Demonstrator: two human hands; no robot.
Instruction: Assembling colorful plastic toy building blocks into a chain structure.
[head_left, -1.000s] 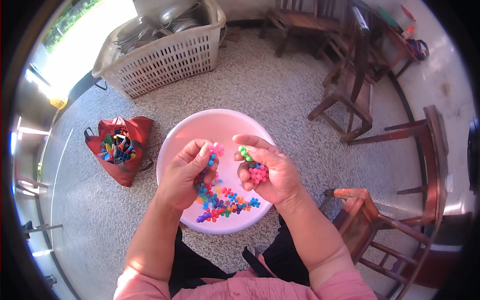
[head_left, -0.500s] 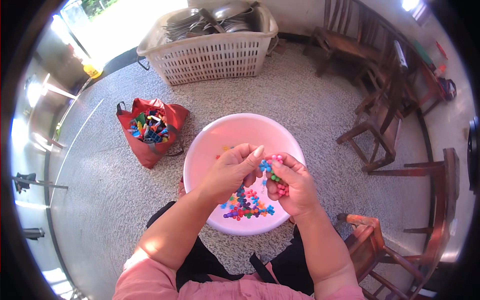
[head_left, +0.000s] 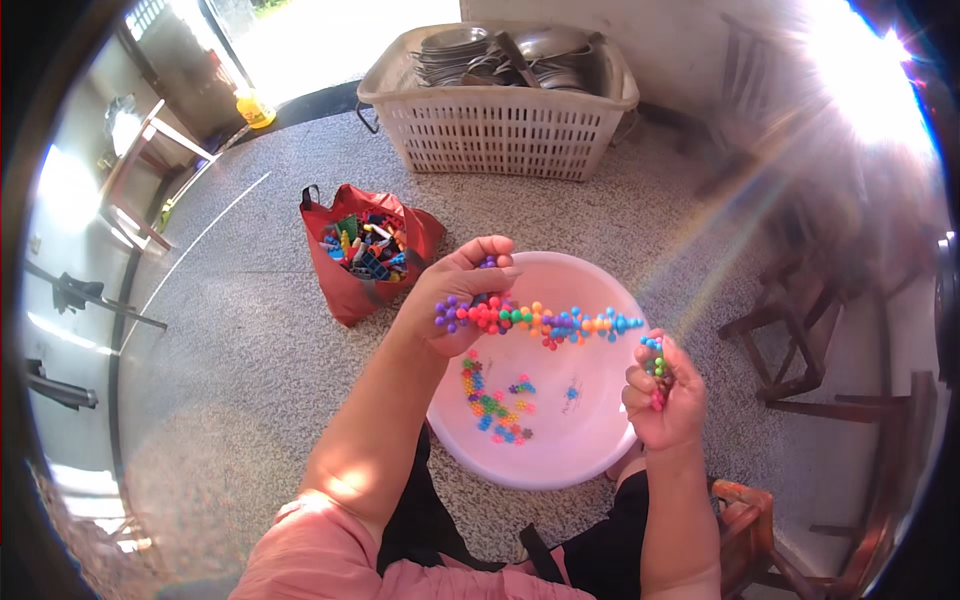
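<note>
My left hand [head_left: 445,290] is closed around one end of a long string of joined plastic snowflake-like knobbed pieces [head_left: 545,322], in purple, red, green, orange and blue. The string stretches sideways over the pink basin [head_left: 570,470], its blue tip pointing at my right hand [head_left: 672,405]. That hand is closed on a few small knobbed pieces [head_left: 657,366] in blue, green and pink, a short gap from the tip. In the basin's left half lie several more knobbed pieces [head_left: 495,405], some apparently joined in a row. The basin stands in front of my legs.
A red bag [head_left: 340,285] full of mixed plastic toy pieces stands left of the basin. Behind it is a white slatted basket [head_left: 500,135] with metal dishes and pans. Wooden chairs [head_left: 800,350] line the right side, partly washed out by glare. A yellow container [head_left: 255,110] stands far left.
My hands have moved apart, the right one outward to the right. The string now stretches out from my left hand. The whole view has shifted, and strong glare appears at upper right.
</note>
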